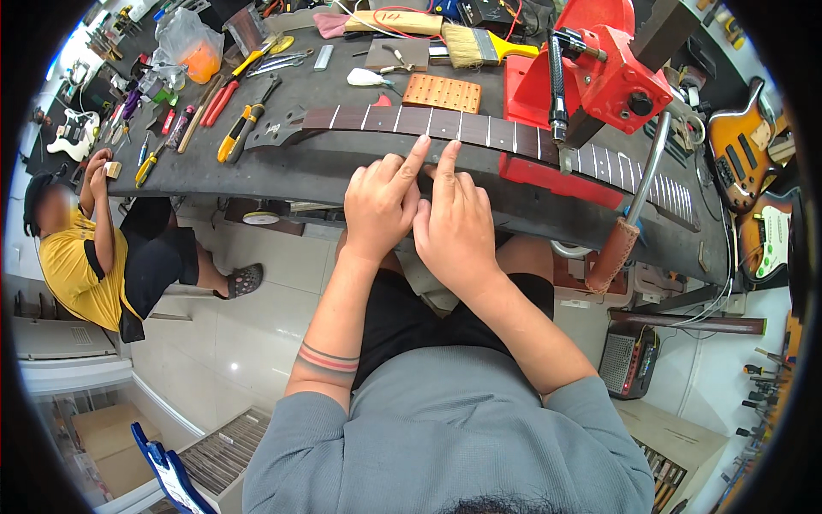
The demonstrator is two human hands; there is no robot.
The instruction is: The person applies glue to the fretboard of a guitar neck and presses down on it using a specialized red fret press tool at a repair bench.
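Observation:
A guitar neck (402, 121) with a dark fretboard and pale metal frets lies across the bench, its headstock (276, 131) on the left. My left hand (380, 204) is at the neck's near edge, index finger stretched onto or just by the fretboard and the other fingers curled. Close beside it on the right, my right hand (461, 216) has the same pose, index fingertip near a fret. Something small and dark shows between the hands; what the curled fingers hold, if anything, is hidden. A red vise (612, 77) stands over the neck's right part, with a red jaw piece (561, 182) along the near edge.
Behind the neck lie an orange drilled block (441, 92), a brush (479, 46) and a white-bodied small bottle (368, 77). Pliers (244, 130) and several hand tools are at left. The vise's handle (629, 218) juts toward me. Guitars (743, 141) stand right; a co-worker (90, 257) sits left.

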